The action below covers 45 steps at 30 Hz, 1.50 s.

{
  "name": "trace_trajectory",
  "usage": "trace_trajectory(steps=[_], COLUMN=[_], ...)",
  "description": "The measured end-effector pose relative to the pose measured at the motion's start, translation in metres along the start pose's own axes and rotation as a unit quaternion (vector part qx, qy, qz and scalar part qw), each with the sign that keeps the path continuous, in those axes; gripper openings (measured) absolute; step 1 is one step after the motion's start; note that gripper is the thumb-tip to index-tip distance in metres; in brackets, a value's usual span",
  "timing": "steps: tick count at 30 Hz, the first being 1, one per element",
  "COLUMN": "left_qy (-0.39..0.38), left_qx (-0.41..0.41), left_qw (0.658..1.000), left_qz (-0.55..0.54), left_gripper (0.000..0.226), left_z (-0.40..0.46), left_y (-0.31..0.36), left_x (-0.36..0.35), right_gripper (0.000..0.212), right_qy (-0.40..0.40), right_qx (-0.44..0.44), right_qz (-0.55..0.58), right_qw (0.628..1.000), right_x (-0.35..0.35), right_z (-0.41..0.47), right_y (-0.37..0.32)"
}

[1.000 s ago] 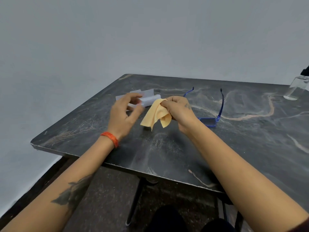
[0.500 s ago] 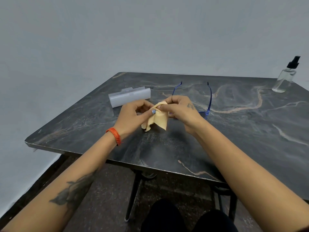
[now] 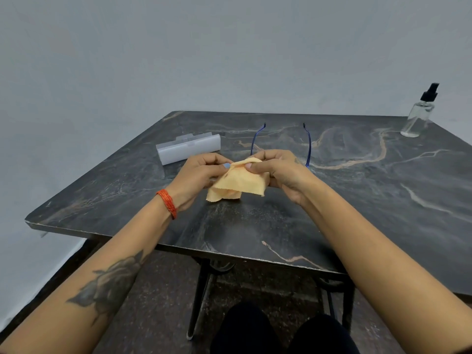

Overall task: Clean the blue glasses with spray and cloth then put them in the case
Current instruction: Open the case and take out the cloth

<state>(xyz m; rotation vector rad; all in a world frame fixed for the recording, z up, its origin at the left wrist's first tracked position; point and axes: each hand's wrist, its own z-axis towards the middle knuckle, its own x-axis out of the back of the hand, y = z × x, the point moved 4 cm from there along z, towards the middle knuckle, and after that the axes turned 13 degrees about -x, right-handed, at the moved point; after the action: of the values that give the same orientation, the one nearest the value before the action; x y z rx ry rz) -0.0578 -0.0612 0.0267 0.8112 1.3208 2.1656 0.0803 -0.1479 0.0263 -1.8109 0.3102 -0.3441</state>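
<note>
glasses [image 3: 308, 146] front behind hands

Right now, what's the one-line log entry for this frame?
both hands: spreading yellow cloth | blue-framed glasses: on table | clear spray bottle: untouched | translucent case: closed

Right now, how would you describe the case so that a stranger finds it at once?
On the dark marble table, look at the far left part, beyond the left hand. The case lies there flat, left of the glasses. It is the only long, frosted white box.
</note>
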Motion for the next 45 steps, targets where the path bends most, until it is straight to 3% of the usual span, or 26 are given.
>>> trace_trajectory(steps=[10, 12, 17, 20, 23, 31, 38, 41, 45], left_qy=[0.008, -0.006, -0.075, -0.051, -0.022, 0.003, -0.017, -0.035, -0.015], left_qx=[-0.057, -0.059, -0.026, -0.01, 0.012, 0.061, 0.132, 0.135, 0.123], left_qw=[0.996, 0.996, 0.996, 0.998, 1.0, 0.994, 0.977, 0.974, 0.979], left_qz=[0.07, 0.071, 0.04, 0.022, 0.001, -0.09, -0.168, -0.177, -0.164], left_gripper=[0.004, 0.011, 0.038, 0.025, 0.009, 0.029, 0.035, 0.042, 0.034], left_z=[0.004, 0.004, 0.001, 0.001, 0.001, -0.001, -0.007, -0.009, -0.007], left_y=[0.003, 0.004, 0.0, -0.007, -0.016, -0.027, -0.032, -0.031, -0.032], left_x=[0.003, 0.002, 0.001, 0.006, 0.01, 0.011, 0.005, 0.006, 0.014], right_gripper=[0.03, 0.031, 0.022, 0.008, 0.014, 0.017, 0.023, 0.027, 0.02], right_qy=[0.027, 0.026, 0.045, 0.044, 0.037, -0.01, 0.02, 0.037, 0.02], right_qx=[-0.043, -0.051, -0.066, -0.081, -0.1, -0.142, -0.157, -0.157, -0.149], right_qz=[-0.001, 0.025, 0.063, 0.071, 0.053, 0.005, 0.02, 0.04, 0.036], right_qw=[0.999, 0.998, 0.995, 0.993, 0.993, 0.99, 0.987, 0.986, 0.988], right_x=[0.014, 0.015, 0.022, 0.027, 0.03, 0.034, 0.031, 0.033, 0.038], right_z=[-0.005, -0.005, -0.006, -0.007, -0.009, -0.012, -0.012, -0.011, -0.013], right_y=[-0.001, 0.001, 0.006, 0.009, 0.012, 0.016, 0.019, 0.02, 0.017])
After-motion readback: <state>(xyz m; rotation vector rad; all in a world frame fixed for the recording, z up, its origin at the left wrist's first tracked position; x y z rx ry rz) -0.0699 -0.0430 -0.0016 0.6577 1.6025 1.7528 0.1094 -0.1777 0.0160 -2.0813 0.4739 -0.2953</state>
